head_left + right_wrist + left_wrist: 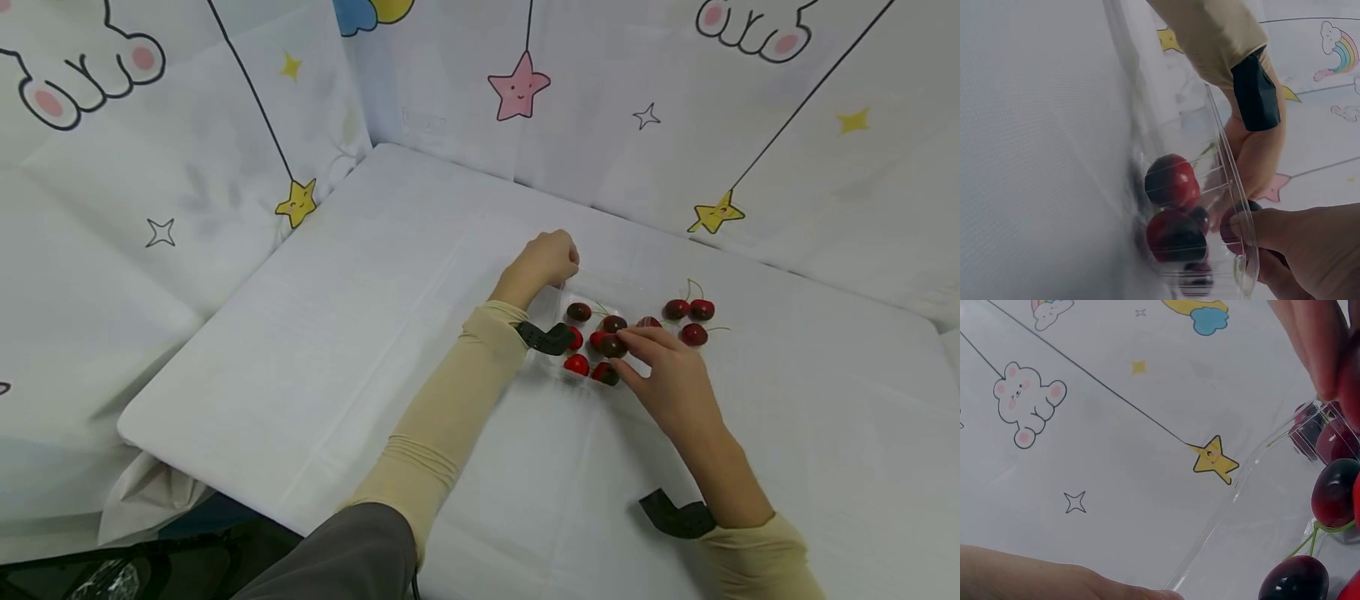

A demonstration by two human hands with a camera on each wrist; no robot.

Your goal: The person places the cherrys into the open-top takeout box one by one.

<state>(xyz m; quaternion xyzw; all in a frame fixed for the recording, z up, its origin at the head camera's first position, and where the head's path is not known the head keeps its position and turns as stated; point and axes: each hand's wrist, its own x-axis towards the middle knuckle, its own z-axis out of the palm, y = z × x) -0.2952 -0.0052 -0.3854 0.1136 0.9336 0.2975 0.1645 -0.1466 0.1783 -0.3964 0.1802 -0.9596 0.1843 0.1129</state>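
Your dark red cherry (612, 345) sits at right of centre in the head view, pinched between the thumb and fingers of your right hand (670, 381), over the right side of the clear box (1232, 166). Other cherries (577, 364) lie inside the box, and loose cherries (693, 335) rest on the white counter (315, 317) farther right in the frame. Your left hand (543, 262) is at the box's far left corner, fingers bent downward; you can't tell whether they grip the rim.

Watch that pinch — the skin looks smooth, so a loose or off-centre hold could let the cherry roll out and knock its neighbours. The box looks thin and light; a knuckle catching its wall could tip or slide it, especially if your left hand isn't steadying it. Stems could snag too.

The left wrist view shows, at lower right, green stems (1314, 537) meeting between cherries, barely readable from the head. The right wrist view shows your held fruit beside the rim, well above the cherries lower in the box — a height difference the head view flattens. Only the head view shows the loose cherries plainly spread out.
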